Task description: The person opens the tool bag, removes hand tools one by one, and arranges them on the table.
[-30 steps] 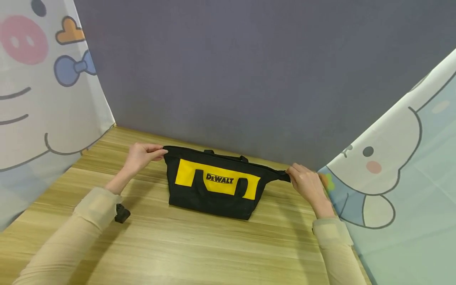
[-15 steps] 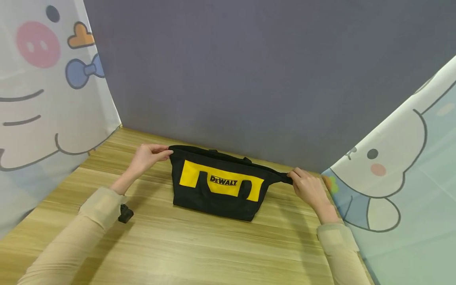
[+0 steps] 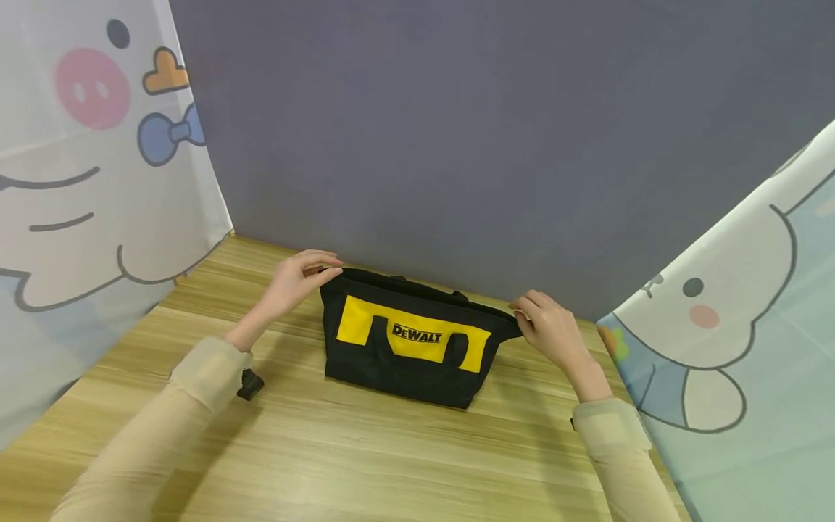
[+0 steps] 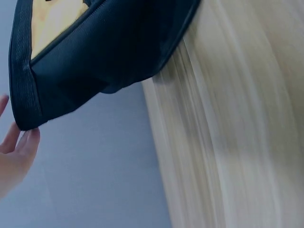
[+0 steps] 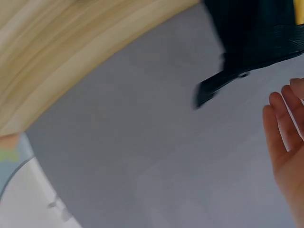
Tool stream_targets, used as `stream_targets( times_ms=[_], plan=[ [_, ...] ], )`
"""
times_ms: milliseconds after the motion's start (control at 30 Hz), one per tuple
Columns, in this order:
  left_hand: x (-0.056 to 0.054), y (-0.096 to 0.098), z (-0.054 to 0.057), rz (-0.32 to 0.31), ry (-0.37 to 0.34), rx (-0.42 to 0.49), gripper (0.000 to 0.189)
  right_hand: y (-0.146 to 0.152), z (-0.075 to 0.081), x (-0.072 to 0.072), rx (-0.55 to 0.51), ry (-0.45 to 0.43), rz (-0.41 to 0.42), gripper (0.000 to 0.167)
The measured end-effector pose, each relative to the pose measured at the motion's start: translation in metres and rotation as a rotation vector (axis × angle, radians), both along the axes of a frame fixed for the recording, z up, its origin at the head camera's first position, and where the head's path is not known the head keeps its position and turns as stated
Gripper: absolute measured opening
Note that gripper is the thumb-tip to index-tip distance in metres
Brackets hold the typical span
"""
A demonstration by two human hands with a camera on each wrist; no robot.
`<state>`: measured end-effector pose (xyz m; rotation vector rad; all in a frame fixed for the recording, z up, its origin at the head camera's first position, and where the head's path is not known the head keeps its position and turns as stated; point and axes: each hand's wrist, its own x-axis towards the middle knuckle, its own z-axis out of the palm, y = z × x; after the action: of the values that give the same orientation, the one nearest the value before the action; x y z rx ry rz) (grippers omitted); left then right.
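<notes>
A black and yellow DeWalt tool bag (image 3: 404, 384) stands upright on the wooden table, its long top mouth parted and the inside dark. At the bag's top left corner is my left hand (image 3: 290, 284), thumb and fingers spread apart. In the left wrist view its fingertips (image 4: 32, 137) touch the black corner. Beside the right end of the mouth is my right hand (image 3: 551, 330), fingers relaxed. The right wrist view shows that hand (image 5: 289, 156) apart from the bag, whose zipper-end tab (image 5: 209, 90) sticks out freely. Two black carry handles (image 3: 381, 341) rest against the front and back.
A grey wall panel (image 3: 483, 145) rises right behind the bag. Cartoon-printed curtains (image 3: 65, 217) flank the wooden table (image 3: 365, 464) on both sides. A small black object (image 3: 250, 384) shows under my left wrist.
The bag's mouth has widened. My right hand has let go of the stretched end tab and moved inward; my left hand's pinch at the corner has loosened. The head view has shifted slightly.
</notes>
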<state>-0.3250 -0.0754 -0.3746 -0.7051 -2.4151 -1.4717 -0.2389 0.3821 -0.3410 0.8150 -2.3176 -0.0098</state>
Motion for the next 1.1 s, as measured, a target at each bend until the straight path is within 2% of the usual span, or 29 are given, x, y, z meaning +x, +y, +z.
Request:
stream_targets(
  times_ms=[100, 200, 333, 533, 700, 867, 1100],
  plan=[
    [-0.002, 0.006, 0.0, -0.002, 0.039, -0.056, 0.027, -0.019, 0.005, -0.005, -0.017, -0.046, 0.022, 0.014],
    [-0.005, 0.011, 0.0, -0.007, 0.05, -0.081, 0.026, -0.037, 0.009, -0.011, -0.038, -0.087, 0.064, 0.012],
    [-0.008, 0.014, -0.002, -0.034, 0.02, -0.065, 0.026, -0.059, 0.014, -0.018, -0.071, -0.16, 0.119, 0.011],
    [-0.013, 0.018, -0.003, -0.041, -0.017, -0.067, 0.03, -0.085, 0.019, -0.028, -0.091, -0.309, 0.149, 0.011],
    [-0.015, 0.018, -0.002, -0.048, -0.042, -0.057, 0.03, -0.102, 0.021, -0.037, -0.083, -0.349, 0.2, 0.011],
    [-0.015, 0.015, 0.0, -0.104, -0.107, -0.105, 0.033, -0.112, 0.021, -0.045, -0.071, -0.369, 0.223, 0.01],
    [-0.016, 0.007, 0.008, -0.229, -0.168, -0.209, 0.05, -0.12, 0.019, -0.05, -0.068, -0.401, 0.259, 0.01]
  ],
)
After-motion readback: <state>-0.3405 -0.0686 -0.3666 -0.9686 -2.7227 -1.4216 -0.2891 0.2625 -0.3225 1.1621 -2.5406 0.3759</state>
